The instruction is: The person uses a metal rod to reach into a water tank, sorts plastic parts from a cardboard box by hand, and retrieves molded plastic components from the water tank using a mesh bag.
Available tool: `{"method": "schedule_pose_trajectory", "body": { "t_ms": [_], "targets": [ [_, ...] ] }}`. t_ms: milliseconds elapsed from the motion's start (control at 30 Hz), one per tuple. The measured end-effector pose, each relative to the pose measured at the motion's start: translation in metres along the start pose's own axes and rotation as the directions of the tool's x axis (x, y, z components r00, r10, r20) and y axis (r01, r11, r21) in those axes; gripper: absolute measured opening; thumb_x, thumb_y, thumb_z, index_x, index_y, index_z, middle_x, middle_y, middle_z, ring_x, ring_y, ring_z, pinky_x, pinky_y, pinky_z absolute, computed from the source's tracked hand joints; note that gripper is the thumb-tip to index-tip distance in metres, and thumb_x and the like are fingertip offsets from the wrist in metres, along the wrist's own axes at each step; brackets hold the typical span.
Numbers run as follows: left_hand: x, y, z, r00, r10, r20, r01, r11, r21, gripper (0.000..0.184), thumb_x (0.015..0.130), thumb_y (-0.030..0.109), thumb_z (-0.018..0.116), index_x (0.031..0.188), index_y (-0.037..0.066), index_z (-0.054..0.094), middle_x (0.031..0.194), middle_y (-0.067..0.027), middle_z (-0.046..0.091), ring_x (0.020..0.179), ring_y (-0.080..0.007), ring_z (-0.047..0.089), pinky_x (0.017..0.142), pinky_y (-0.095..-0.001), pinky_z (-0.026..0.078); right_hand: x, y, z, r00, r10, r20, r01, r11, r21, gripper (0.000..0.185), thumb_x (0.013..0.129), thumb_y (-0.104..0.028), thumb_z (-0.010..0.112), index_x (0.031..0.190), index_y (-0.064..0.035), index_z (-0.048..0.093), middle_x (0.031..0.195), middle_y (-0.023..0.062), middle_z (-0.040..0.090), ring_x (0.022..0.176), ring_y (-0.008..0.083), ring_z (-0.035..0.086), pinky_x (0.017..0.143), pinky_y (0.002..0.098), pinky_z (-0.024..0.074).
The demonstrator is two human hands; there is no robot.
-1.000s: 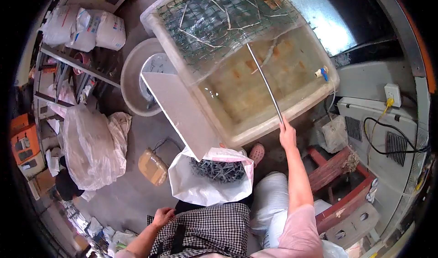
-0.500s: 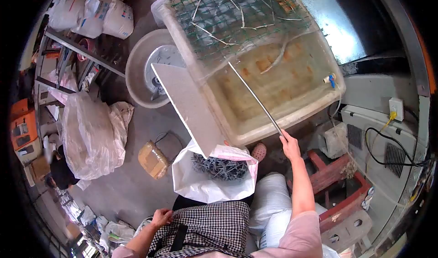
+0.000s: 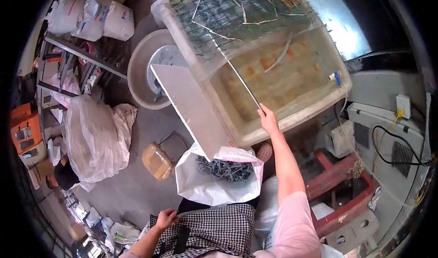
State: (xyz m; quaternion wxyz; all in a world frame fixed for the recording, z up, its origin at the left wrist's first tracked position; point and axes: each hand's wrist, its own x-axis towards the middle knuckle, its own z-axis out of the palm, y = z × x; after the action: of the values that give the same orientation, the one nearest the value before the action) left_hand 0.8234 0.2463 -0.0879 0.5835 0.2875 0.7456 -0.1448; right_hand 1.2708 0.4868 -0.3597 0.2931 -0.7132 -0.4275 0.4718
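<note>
Gripping one end of a thin metal rod (image 3: 237, 73), the right hand (image 3: 268, 117) extends across the near rim of a water tub (image 3: 315, 106). I confirm the right fingers are clenched around the rod. The rod slants away over the water, with its far end at the edge of a green mesh (image 3: 200, 11). I cannot tell whether the tip contacts the mesh. Pale branched strips (image 3: 244, 15) lie on the mesh.

The left hand (image 3: 167, 218) is located at the checked apron (image 3: 219, 226). Its fingers are curled; I cannot tell whether they pinch the cloth.

I locate a flat board (image 3: 194, 105) along the left side of the tub, its lower corner above the mouth of a white bag (image 3: 194, 185). The bag is open and contains dark grey pieces (image 3: 226, 170). A round basin (image 3: 136, 82) stands beside the tub, partly hidden by the board. A taped package (image 3: 157, 161) lies on the floor (image 3: 137, 189). A blue-handled valve (image 3: 336, 78) is fitted near the right corner of the tub.
</note>
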Motion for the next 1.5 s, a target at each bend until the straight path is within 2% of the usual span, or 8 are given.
{"method": "schedule_pose_trajectory", "body": {
  "t_ms": [333,567,633,867,1000,1067,1200,1500],
  "targets": [
    [-0.006,0.027,-0.005,0.997,0.053,0.047,-0.052,0.998,-0.03,0.025,0.088,0.019,0.05,0.089,-0.004,0.059,0.067,-0.0072,0.062,0.056,-0.0118,0.057,0.054,-0.0255,0.047,-0.227,-0.003,-0.154,0.97,0.233,-0.073,-0.24,0.857,-0.457,0.035,0.086,-0.023,0.049,0.121,-0.022,0.049,0.103,0.0161,0.058,0.092,0.0368,0.055,0.078,0.042,0.0439],
    [-0.026,0.04,-0.017,0.993,0.117,-0.026,-0.115,0.992,0.052,0.025,0.086,0.022,0.052,0.086,-0.001,0.061,0.065,-0.0073,0.062,0.056,-0.0122,0.058,0.054,-0.0279,0.048,-0.361,0.0,-0.201,0.99,0.064,-0.126,-0.115,0.884,-0.454,0.037,0.085,-0.013,0.05,0.121,-0.0113,0.049,0.098,0.0205,0.059,0.089,0.0378,0.055,0.075,0.0421,0.0446],
    [-0.023,0.034,-0.021,0.996,0.083,-0.037,-0.077,0.988,0.137,0.024,0.086,0.021,0.053,0.088,-0.002,0.061,0.065,-0.0071,0.062,0.057,-0.0126,0.059,0.055,-0.0276,0.049,-0.371,-0.004,-0.203,0.972,0.184,-0.144,-0.229,0.875,-0.427,0.033,0.088,-0.016,0.045,0.121,-0.0087,0.049,0.108,0.017,0.057,0.099,0.0328,0.055,0.084,0.0365,0.0426],
    [-0.027,0.0,-0.023,0.993,0.054,-0.102,-0.05,0.998,0.044,0.023,0.085,0.02,0.054,0.092,-0.001,0.06,0.065,-0.0065,0.062,0.059,-0.0127,0.059,0.056,-0.0275,0.049,-0.264,0.051,-0.113,0.991,0.013,-0.133,-0.071,0.894,-0.441,0.044,0.088,-0.017,0.045,0.131,-0.0155,0.036,0.112,0.0206,0.052,0.099,0.0352,0.053,0.08,0.0427,0.0428],
    [-0.034,-0.029,-0.037,0.99,0.077,-0.121,-0.083,0.996,-0.045,0.023,0.085,0.019,0.053,0.089,-0.001,0.061,0.065,-0.0074,0.061,0.06,-0.0132,0.059,0.058,-0.0285,0.049,-0.191,0.09,-0.061,0.983,0.146,-0.115,-0.186,0.764,-0.618,0.054,0.087,-0.019,0.047,0.136,-0.0204,0.025,0.118,0.0191,0.046,0.105,0.0362,0.047,0.086,0.0423,0.0402],
    [-0.031,-0.048,-0.055,0.973,0.123,-0.193,-0.118,0.992,0.038,0.023,0.082,0.02,0.053,0.089,0.001,0.062,0.067,-0.0093,0.062,0.061,-0.0153,0.06,0.06,-0.03,0.049,-0.18,0.024,-0.048,0.894,0.42,-0.155,-0.404,0.608,-0.683,0.063,0.08,-0.014,0.055,0.135,-0.0119,0.024,0.128,0.0175,0.038,0.113,0.0357,0.039,0.09,0.0404,0.0377],
    [-0.006,-0.083,-0.109,0.975,0.141,-0.17,-0.143,0.99,0.003,0.026,0.08,0.024,0.053,0.089,0.002,0.063,0.07,-0.0106,0.064,0.064,-0.0187,0.063,0.064,-0.0317,0.05,-0.224,0.015,-0.041,0.96,0.256,-0.114,-0.265,0.703,-0.66,0.058,0.077,-0.015,0.06,0.126,0.0027,0.036,0.118,0.022,0.046,0.108,0.0374,0.044,0.09,0.0407,0.0376],
    [0.036,-0.193,-0.224,0.946,0.235,-0.221,-0.175,0.95,0.258,0.024,0.075,0.028,0.053,0.088,0.012,0.066,0.077,-0.0093,0.066,0.075,-0.0286,0.062,0.071,-0.0368,0.05,-0.384,-0.123,0.011,0.949,0.099,-0.301,-0.245,0.831,-0.5,0.031,0.075,-0.008,0.061,0.104,0.0008,0.055,0.101,0.0181,0.055,0.09,0.0308,0.055,0.079,0.0379,0.043]
  ]
}}
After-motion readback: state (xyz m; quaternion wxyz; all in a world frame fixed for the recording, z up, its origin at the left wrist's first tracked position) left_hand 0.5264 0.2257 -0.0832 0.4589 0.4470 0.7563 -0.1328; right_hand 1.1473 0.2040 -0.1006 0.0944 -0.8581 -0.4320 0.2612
